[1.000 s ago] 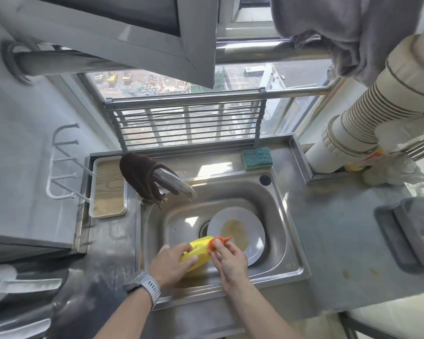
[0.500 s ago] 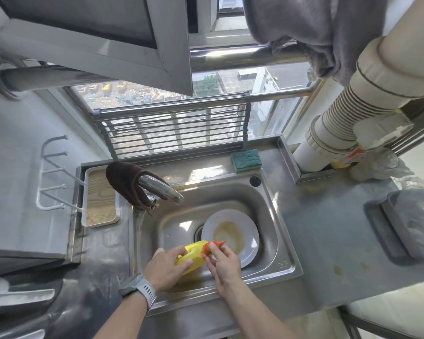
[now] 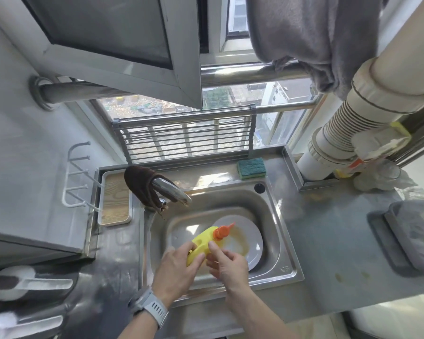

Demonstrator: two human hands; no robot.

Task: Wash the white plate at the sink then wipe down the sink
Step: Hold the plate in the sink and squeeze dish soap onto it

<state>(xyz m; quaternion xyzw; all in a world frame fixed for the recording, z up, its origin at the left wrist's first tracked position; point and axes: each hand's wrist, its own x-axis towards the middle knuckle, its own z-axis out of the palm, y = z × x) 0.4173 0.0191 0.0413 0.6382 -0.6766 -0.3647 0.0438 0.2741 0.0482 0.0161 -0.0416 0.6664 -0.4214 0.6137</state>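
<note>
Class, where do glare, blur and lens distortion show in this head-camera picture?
Head view: sunlight glares on the steel sink's basin and the metal tap; the frame edges, lower left most, are smeared; the wide lens bows the grey window frame and the cream pipe.

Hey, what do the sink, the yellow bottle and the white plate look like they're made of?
The sink looks like brushed stainless steel: grey metal with soft reflections and a stamped rim. The yellow bottle, held by the left hand, looks like glossy moulded plastic with an orange plastic cap. The white plate has a smooth glazed shine, probably ceramic, though melamine can't be ruled out.
</note>
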